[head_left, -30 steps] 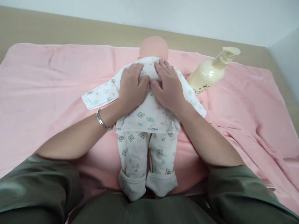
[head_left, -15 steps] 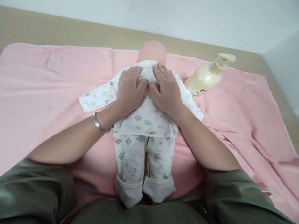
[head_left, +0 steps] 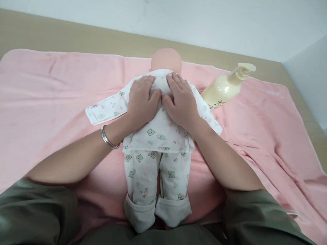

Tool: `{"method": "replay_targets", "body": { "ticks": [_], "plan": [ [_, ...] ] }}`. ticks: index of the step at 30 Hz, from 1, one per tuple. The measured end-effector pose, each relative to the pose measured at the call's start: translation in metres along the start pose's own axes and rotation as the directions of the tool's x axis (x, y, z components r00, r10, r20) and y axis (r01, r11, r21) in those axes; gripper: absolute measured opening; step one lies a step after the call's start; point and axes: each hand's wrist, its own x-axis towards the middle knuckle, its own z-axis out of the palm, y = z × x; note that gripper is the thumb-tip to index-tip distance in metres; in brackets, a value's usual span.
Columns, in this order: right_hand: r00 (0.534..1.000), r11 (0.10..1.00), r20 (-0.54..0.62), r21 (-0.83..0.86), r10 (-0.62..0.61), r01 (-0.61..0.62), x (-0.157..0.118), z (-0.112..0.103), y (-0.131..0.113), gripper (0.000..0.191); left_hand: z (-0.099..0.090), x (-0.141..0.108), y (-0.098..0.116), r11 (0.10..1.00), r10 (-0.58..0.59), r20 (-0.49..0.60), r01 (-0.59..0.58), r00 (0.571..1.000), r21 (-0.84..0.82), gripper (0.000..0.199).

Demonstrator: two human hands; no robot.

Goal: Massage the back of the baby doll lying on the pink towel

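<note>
A baby doll [head_left: 166, 59] lies stretched out with its bald head away from me and its feet toward me; no facial features show. It wears a white printed top [head_left: 158, 137] and matching trousers [head_left: 142, 174] with turned-up cuffs. Flat on the left side of its upper torso rests my left hand [head_left: 143, 101], fingers extended, with a silver bangle [head_left: 107, 137] on that wrist. My right hand [head_left: 181, 102] lies the same way on the right side, fingers stretched toward the doll's head. The two thumbs nearly meet at the middle. Neither hand grips anything.
A pink blanket [head_left: 43, 95] lies under the doll, creased at the right, on a wooden tabletop [head_left: 67, 31]. Right of the doll, a cream-coloured pump bottle [head_left: 223, 91] lies tilted on the blanket. A white wall [head_left: 202, 19] rises behind the table.
The whole view has shifted slightly, so everything sits a little lower in the picture. Both hands keep their places on the doll's torso.
</note>
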Motion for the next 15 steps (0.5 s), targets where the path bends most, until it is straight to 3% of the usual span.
{"method": "replay_targets", "body": {
  "ticks": [5,15],
  "plan": [
    [0.999,0.999,0.014,-0.022,-0.046,0.046,-0.0006,-0.0011,0.0005,0.066,-0.0003,0.0,0.0012,1.0,0.0,0.012,0.0,1.0,0.001,0.051],
    [0.998,0.999,0.065,-0.042,-0.026,0.029,-0.0001,-0.0069,-0.0048,0.069,0.003,-0.002,-0.0014,1.0,0.017,-0.032,-0.018,0.999,-0.019,0.048]
  ]
}}
